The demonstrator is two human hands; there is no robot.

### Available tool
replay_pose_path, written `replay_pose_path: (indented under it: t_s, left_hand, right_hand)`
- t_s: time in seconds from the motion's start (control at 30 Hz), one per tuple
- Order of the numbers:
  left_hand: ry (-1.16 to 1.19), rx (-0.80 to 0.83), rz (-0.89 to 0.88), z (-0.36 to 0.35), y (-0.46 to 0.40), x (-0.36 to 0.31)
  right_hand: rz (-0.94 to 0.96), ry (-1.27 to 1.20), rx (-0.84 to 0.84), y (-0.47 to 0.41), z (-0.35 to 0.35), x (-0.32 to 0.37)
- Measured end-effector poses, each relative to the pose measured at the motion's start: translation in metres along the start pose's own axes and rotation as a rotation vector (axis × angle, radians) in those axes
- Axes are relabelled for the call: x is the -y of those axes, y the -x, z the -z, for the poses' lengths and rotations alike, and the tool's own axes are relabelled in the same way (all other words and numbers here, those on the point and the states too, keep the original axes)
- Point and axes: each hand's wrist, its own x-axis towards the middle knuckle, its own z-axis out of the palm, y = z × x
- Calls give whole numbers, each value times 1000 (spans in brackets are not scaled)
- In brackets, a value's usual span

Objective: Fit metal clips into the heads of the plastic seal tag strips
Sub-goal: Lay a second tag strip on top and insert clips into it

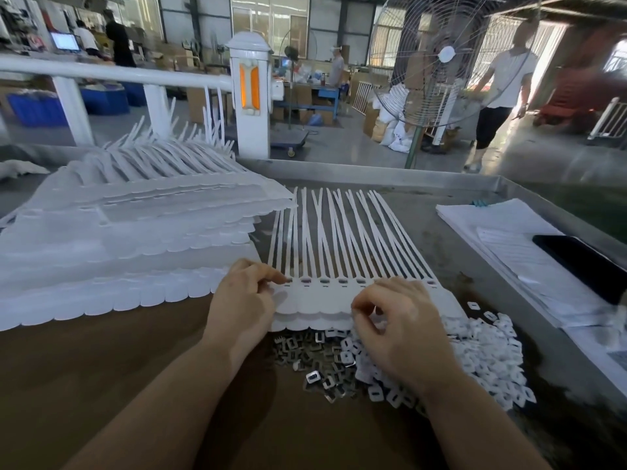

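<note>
**Clip fitting at the row of seal heads**

Pinching with the left hand [242, 293]: thumb and forefinger closed at the leftmost head of the seal tag strips [339, 290], apparently steadying it or seating something too small to make out. Curled over the right end of the same row, the right hand [397, 323], fingertips drawn together as if around a small piece; cannot tell whether a clip is actually held.

Lying flat on the metal table [424, 184], heads toward the body, tails fanned away. Heaped just below the heads, the metal clips [319, 361], with white plastic pieces [488, 361] piled to their right.

To do this step well: hold the head flat against the table, bring one clip square to its slot, press straight down until flush, then move along to the neighbouring head. Probably early in this row, judging by the open-looking slots.

Hidden: the heads under the right palm, and any clip between either hand's fingers. Blurred: the big stack of strips [118, 239] at left. Cut off at the right edge: the papers [502, 225].
</note>
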Motion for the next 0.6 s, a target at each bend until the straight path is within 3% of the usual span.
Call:
replay_pose_path:
  t_s: [0.13,0.3,0.6]
  left_hand:
    - [-10,18,-10,-1,2,-1]
    - [-34,59,-30,-2,2,0]
    - [-16,129,-62,4,3,-2]
  right_hand:
    - [-4,36,103,1,0,0]
    - [-9,16,114,0,0,0]
    - [-6,-157,-60,-1,-1,3]
